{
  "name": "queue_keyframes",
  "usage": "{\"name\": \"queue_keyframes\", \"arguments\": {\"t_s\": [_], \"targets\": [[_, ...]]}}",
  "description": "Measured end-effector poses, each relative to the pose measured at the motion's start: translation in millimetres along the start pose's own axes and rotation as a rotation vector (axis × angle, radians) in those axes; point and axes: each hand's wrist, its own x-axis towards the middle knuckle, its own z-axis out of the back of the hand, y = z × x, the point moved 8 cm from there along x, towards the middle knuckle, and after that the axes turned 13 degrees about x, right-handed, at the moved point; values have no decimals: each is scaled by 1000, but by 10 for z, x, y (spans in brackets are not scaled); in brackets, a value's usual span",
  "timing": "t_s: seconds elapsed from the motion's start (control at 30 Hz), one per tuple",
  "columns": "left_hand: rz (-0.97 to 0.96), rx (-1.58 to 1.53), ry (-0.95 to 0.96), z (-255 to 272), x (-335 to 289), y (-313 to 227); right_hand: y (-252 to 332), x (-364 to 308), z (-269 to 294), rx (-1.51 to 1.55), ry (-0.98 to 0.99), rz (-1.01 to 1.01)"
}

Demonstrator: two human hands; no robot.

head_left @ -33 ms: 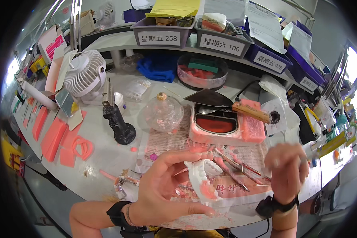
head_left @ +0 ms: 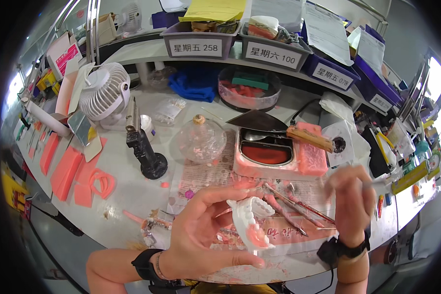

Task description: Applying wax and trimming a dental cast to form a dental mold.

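Note:
My left hand [head_left: 201, 232] is closed round a white plaster dental model [head_left: 247, 218], fingers behind it and thumb along its lower side. Pink wax coats part of the model's tooth row near its lower end. Off to the right, my right hand [head_left: 350, 201] is raised above the bench edge, its fingers curled and smeared by motion; whether they hold anything cannot be made out. Between the hands, wax-stained carving tools [head_left: 299, 210] lie on printed paper [head_left: 308, 188]. Behind them stands a wax heater [head_left: 267, 166] with red molten wax in its well.
A wide metal blade with a wooden handle [head_left: 311, 138] rests across the heater. Left of it are a glass alcohol lamp [head_left: 201, 139], a black torch [head_left: 149, 154] and a white fan [head_left: 105, 93]. Pink wax sheets [head_left: 68, 174] lie far left. Bins [head_left: 274, 46] line the shelf.
My right hand has risen slightly and its fingers have shifted. My left hand and the dental model stay almost unmoved.

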Motion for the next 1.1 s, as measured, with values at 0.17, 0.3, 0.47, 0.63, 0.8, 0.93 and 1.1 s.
{"name": "queue_keyframes", "arguments": {"t_s": [0.17, 0.3, 0.47, 0.63, 0.8, 0.93, 1.1], "targets": [[-66, -25, 56, -49, 27, -1, -478, 199, 68, -489, 161, -119], [-57, -118, 49, -46, 7, -17, -7, 41, -15, -221, 63, 107], [-66, -24, 37, -53, -12, -15, 367, -335, -378, 6, 169, 281], [-64, 34, 3, -29, -24, 12, 343, -361, -468, -137, 180, 250], [-46, -52, 39, -65, -8, -14, 341, -383, -428, -129, 192, 283], [-21, -90, 4, -39, -11, 24, 265, -353, -398, -107, 205, 234], [-56, -207, 89, -85, -1, 38, 104, -351, -321, -38, 82, 8]]}}
